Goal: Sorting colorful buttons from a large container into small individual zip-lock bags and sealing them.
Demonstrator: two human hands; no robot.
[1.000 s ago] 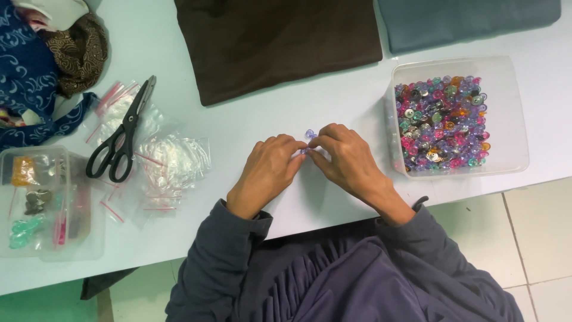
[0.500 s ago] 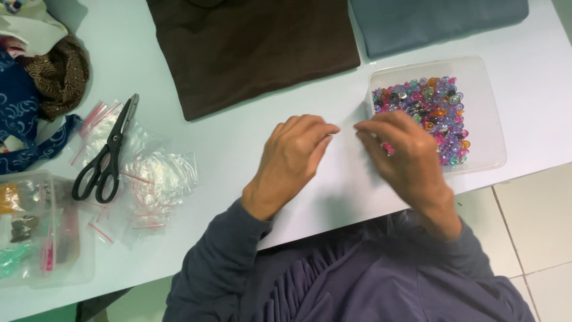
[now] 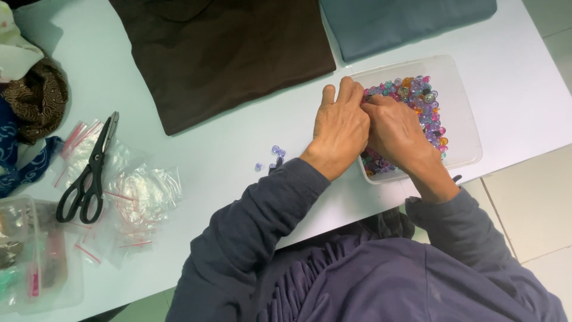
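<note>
- White table [image 3: 238, 137]: brown cloth [image 3: 220, 53] far centre, blue-grey cloth [image 3: 405, 21] far right, both flat and clear of my hands.
- Clear plastic tray [image 3: 465, 119], right side near the table edge: thin-walled and light, I'd judge it skids if nudged. Steady it by the rim.
- My left hand [image 3: 341, 128]: lies over the tray's left rim, fingers curled down and bunched, tips meeting my right hand's. What's under them is hidden, so I can't tell if they pinch anything.
- My right hand [image 3: 396, 134]: inside the tray, resting on the beads, fingers curled toward the left hand. Grip likewise hidden; can't tell.
- Black scissors [image 3: 89, 173] and small zip bags [image 3: 140, 197], left, well apart from both hands.
- Beads [image 3: 420, 92]: many-coloured, filling the tray. Tiny, hard, glossy; likely slippery and prone to roll. Take one at a time, thumb and forefinger tips.
- A few loose beads [image 3: 277, 152] on the table just left of my left wrist.
</note>
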